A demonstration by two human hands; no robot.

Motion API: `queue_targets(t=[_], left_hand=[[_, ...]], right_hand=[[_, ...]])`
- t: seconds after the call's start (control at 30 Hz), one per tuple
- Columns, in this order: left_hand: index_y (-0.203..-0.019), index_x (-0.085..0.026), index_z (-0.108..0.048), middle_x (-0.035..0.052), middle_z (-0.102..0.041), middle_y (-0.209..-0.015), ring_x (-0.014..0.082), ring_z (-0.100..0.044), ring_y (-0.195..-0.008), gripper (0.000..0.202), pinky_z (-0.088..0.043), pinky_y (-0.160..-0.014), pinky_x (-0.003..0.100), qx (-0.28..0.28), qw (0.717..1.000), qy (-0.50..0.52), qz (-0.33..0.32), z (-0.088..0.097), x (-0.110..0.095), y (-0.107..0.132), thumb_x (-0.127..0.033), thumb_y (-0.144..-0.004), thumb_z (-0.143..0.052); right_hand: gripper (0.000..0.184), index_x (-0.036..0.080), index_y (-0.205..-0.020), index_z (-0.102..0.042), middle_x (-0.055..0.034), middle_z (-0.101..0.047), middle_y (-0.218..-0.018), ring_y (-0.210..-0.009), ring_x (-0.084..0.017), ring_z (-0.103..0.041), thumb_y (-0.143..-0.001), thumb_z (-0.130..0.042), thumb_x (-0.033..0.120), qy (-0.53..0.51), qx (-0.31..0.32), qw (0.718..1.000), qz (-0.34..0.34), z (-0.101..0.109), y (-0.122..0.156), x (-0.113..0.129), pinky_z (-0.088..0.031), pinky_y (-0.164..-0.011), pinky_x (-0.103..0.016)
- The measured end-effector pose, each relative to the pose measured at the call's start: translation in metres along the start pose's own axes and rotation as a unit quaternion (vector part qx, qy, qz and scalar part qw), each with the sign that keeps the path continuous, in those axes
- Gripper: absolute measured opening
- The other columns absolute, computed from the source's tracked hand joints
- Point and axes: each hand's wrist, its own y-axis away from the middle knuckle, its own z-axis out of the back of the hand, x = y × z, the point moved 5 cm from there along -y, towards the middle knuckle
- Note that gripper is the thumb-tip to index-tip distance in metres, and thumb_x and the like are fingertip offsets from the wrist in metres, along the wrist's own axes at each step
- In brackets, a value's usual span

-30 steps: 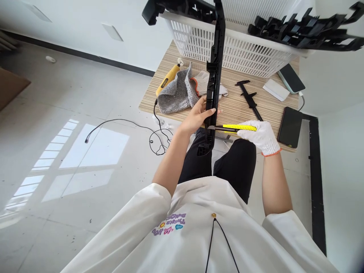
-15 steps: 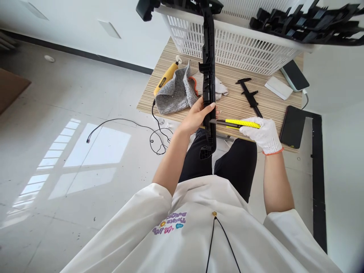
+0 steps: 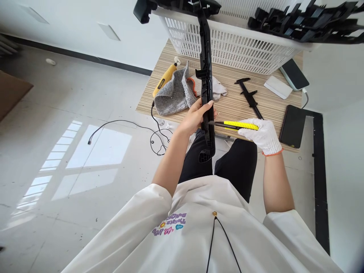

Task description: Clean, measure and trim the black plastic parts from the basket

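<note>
My bare left hand (image 3: 196, 115) is closed around a long black plastic part (image 3: 206, 62), thumb on top. The part runs from above my thighs up to the basket, where its wider far end leaves the view. In my right hand (image 3: 260, 134), which wears a white knit glove, is a yellow and black utility knife (image 3: 239, 125). Its blade points left and reaches the black part just below my left fingers; whether it touches cannot be made out.
A white plastic basket (image 3: 250, 47) stands at the table's back, with more black parts (image 3: 307, 22) on it. On the table lie a yellow rotary tool (image 3: 165, 79), a grey cloth (image 3: 174, 93), a white glove (image 3: 218, 89), a caliper (image 3: 249, 98) and a phone (image 3: 294, 126).
The black part has tilted slightly, its upper stretch shifting left. My left hand and the knife tip have moved a little left with it.
</note>
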Motion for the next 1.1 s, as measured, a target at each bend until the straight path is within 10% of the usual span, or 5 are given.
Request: queue_targets(t=[0.33, 1.1], left_hand=[[-0.101, -0.02, -0.057, 0.0022, -0.068, -0.102, 0.0201, -0.068, -0.101, 0.028, -0.056, -0.085, 0.033, 0.04, 0.999, 0.019, -0.007, -0.0044, -0.0043, 0.0038, -0.026, -0.078, -0.073], [-0.094, -0.021, -0.054, -0.0004, -0.061, -0.08, 0.0174, -0.068, -0.087, 0.026, -0.056, -0.078, 0.032, 0.009, 1.0, -0.002, -0.011, -0.0021, -0.0023, 0.0031, -0.044, -0.088, -0.067]], right_hand=[[0.037, 0.022, -0.102, -0.078, -0.0035, -0.076, -0.094, -0.086, -0.023, -0.071, -0.07, -0.082, 0.039, -0.013, -0.015, 1.0, -0.009, 0.0011, -0.0016, 0.0014, -0.061, -0.078, -0.033], [0.036, 0.025, -0.103, -0.078, -0.0029, -0.075, -0.106, -0.102, -0.026, -0.07, -0.069, -0.083, 0.035, -0.015, 0.007, 1.0, -0.003, -0.0025, -0.0006, 0.0038, -0.058, -0.092, -0.038]])
